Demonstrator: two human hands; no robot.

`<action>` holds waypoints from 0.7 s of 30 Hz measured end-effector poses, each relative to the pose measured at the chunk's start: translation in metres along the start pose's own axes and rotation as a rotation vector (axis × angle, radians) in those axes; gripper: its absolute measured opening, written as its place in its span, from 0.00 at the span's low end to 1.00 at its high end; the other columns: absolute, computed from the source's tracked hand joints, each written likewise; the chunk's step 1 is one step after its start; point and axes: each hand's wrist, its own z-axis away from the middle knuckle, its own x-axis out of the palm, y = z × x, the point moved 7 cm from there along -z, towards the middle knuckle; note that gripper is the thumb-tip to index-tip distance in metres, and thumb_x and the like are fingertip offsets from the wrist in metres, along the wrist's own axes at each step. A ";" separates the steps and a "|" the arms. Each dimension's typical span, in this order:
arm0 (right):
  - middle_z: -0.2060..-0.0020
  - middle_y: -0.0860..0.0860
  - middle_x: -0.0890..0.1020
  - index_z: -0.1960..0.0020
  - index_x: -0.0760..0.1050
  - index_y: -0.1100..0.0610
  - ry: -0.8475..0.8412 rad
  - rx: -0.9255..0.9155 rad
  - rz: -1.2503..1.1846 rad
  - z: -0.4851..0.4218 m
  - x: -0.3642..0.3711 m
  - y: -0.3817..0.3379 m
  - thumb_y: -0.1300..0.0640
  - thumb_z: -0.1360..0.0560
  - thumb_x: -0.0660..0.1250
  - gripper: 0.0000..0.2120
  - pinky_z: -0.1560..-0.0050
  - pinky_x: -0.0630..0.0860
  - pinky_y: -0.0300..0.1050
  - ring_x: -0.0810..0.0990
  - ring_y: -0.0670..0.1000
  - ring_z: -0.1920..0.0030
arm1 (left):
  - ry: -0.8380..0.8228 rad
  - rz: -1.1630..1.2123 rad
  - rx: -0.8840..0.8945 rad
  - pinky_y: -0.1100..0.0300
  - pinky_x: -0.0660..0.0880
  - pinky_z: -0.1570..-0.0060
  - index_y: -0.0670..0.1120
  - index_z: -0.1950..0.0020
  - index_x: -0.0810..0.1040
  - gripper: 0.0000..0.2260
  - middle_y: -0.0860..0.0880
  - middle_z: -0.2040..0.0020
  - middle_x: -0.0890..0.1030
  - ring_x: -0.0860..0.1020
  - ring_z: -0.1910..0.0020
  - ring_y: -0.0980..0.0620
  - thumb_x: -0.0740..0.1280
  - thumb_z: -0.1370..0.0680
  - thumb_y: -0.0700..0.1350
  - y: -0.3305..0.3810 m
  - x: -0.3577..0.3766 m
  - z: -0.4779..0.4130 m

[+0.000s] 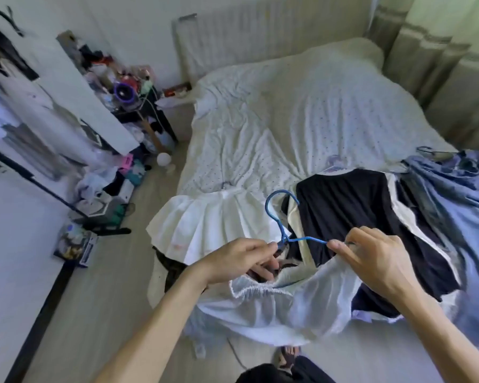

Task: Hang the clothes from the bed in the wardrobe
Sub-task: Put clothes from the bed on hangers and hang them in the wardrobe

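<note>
A blue wire hanger (277, 217) sticks up over the foot of the bed (288, 120), hook pointing up. My left hand (241, 261) pinches the hanger at the base of its hook. My right hand (376, 261) grips the hanger's right arm together with the edge of a pale white garment (274, 308) with a gathered elastic hem, which hangs below both hands. A black garment with white stripes (365, 214) lies on the bed behind it. A white pleated piece (205, 225) lies to the left, and blue cloth (459, 211) to the right.
An open wardrobe (20, 125) with hanging clothes stands at the left, its door (89, 87) swung out. A cluttered side table (138, 95) and floor clutter (114, 186) fill the gap between wardrobe and bed. Curtains (440, 64) hang at the right. Pale floor lies below.
</note>
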 end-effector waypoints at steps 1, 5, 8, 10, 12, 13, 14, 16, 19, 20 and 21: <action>0.72 0.43 0.71 0.67 0.69 0.49 -0.042 -0.028 -0.027 -0.004 0.008 -0.014 0.24 0.27 0.49 0.31 0.64 0.71 0.48 0.78 0.54 0.65 | 0.054 -0.004 -0.005 0.61 0.77 0.52 0.36 0.48 0.79 0.21 0.50 0.53 0.83 0.85 0.50 0.46 0.60 0.17 0.54 -0.008 -0.009 0.013; 0.69 0.44 0.74 0.66 0.68 0.49 -0.189 -0.062 -0.201 -0.012 0.036 -0.062 0.27 0.28 0.54 0.26 0.62 0.74 0.51 0.76 0.52 0.63 | 0.287 -0.043 0.020 0.45 0.78 0.42 0.40 0.55 0.82 0.18 0.47 0.56 0.85 0.84 0.55 0.47 0.63 0.18 0.53 -0.028 -0.058 0.055; 0.66 0.44 0.78 0.61 0.72 0.48 -0.272 -0.125 -0.324 -0.021 0.048 -0.096 0.33 0.26 0.61 0.19 0.60 0.73 0.47 0.77 0.48 0.62 | 0.446 -0.159 0.051 0.49 0.79 0.49 0.40 0.61 0.80 0.21 0.49 0.63 0.84 0.83 0.61 0.50 0.65 0.19 0.56 -0.026 -0.095 0.078; 0.61 0.43 0.81 0.54 0.77 0.48 -0.313 -0.173 -0.379 -0.029 0.053 -0.116 0.39 0.24 0.66 0.13 0.57 0.72 0.41 0.78 0.46 0.59 | 0.543 -0.195 0.066 0.55 0.76 0.57 0.42 0.66 0.77 0.21 0.51 0.69 0.80 0.79 0.67 0.51 0.66 0.19 0.56 -0.023 -0.120 0.092; 0.56 0.43 0.82 0.49 0.79 0.48 -0.334 -0.197 -0.427 -0.040 0.056 -0.132 0.47 0.23 0.69 0.07 0.55 0.71 0.33 0.79 0.45 0.55 | 0.616 -0.206 0.086 0.55 0.72 0.61 0.46 0.68 0.76 0.21 0.53 0.72 0.76 0.74 0.70 0.53 0.67 0.21 0.58 -0.018 -0.147 0.103; 0.56 0.43 0.82 0.48 0.80 0.48 -0.334 -0.197 -0.447 -0.046 0.057 -0.139 0.50 0.23 0.70 0.05 0.56 0.70 0.31 0.80 0.45 0.54 | 0.653 -0.225 0.096 0.55 0.70 0.61 0.47 0.67 0.77 0.20 0.52 0.71 0.75 0.72 0.70 0.54 0.67 0.22 0.59 -0.014 -0.161 0.107; 0.56 0.43 0.82 0.48 0.80 0.49 -0.326 -0.190 -0.460 -0.054 0.059 -0.146 0.52 0.23 0.71 0.04 0.56 0.70 0.29 0.80 0.44 0.55 | 0.686 -0.241 0.112 0.56 0.68 0.62 0.48 0.65 0.80 0.19 0.53 0.72 0.74 0.70 0.70 0.55 0.68 0.22 0.60 -0.009 -0.175 0.108; 0.58 0.44 0.81 0.47 0.81 0.51 -0.274 -0.182 -0.466 -0.073 0.060 -0.158 0.55 0.23 0.71 0.05 0.56 0.70 0.29 0.78 0.43 0.57 | 0.709 -0.223 0.172 0.57 0.65 0.63 0.50 0.62 0.83 0.14 0.56 0.73 0.73 0.68 0.71 0.57 0.69 0.22 0.56 0.001 -0.200 0.103; 0.59 0.47 0.81 0.46 0.81 0.54 -0.187 -0.162 -0.456 -0.108 0.068 -0.167 0.57 0.22 0.70 0.06 0.59 0.69 0.35 0.78 0.48 0.59 | 0.695 -0.207 0.213 0.62 0.67 0.64 0.50 0.58 0.85 0.11 0.58 0.74 0.75 0.71 0.72 0.60 0.69 0.21 0.54 0.012 -0.236 0.076; 0.58 0.48 0.81 0.46 0.81 0.54 -0.180 -0.140 -0.452 -0.122 0.077 -0.166 0.57 0.22 0.70 0.06 0.58 0.70 0.37 0.79 0.48 0.59 | 0.683 -0.208 0.205 0.65 0.67 0.65 0.49 0.57 0.85 0.11 0.59 0.74 0.77 0.72 0.72 0.62 0.69 0.21 0.54 0.012 -0.250 0.062; 0.57 0.48 0.82 0.46 0.81 0.53 -0.181 -0.112 -0.443 -0.137 0.088 -0.164 0.56 0.22 0.69 0.06 0.57 0.71 0.40 0.79 0.49 0.58 | 0.666 -0.205 0.202 0.67 0.67 0.67 0.49 0.56 0.85 0.11 0.59 0.73 0.77 0.73 0.72 0.62 0.69 0.21 0.55 0.010 -0.265 0.045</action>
